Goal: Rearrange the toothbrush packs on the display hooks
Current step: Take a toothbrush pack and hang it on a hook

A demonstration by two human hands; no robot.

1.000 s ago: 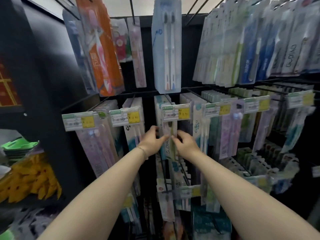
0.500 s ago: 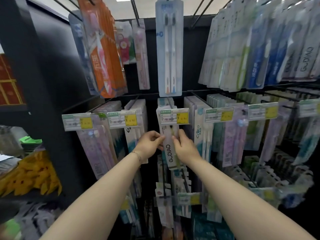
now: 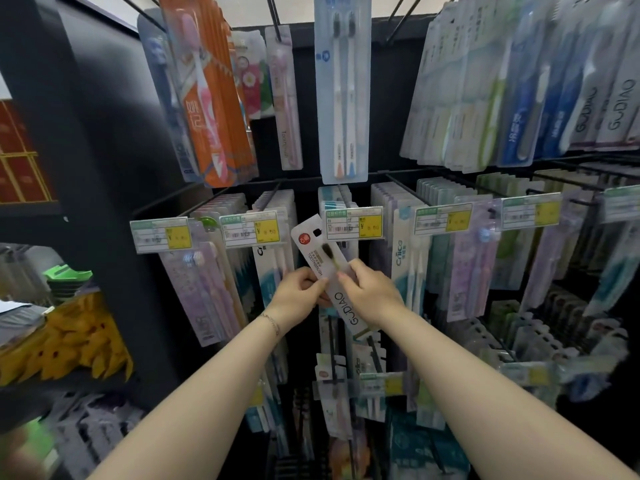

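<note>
Toothbrush packs crowd a black store rack (image 3: 388,98). Curled fingers and thumbs of the left hand (image 3: 298,296) and right hand (image 3: 370,292) pinch one white pack (image 3: 320,258), held tilted, its top leaning left beside a price tag (image 3: 353,223).

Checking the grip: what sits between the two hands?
In the head view, the tilted GUDIAO toothbrush pack, held by the left hand and the right hand.

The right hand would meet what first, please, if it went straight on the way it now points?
The right hand pinches the tilted GuDIAO pack; beyond it, up and left, it would likely reach the hanging packs under the neighbouring price tag, though depth is unclear.
</note>
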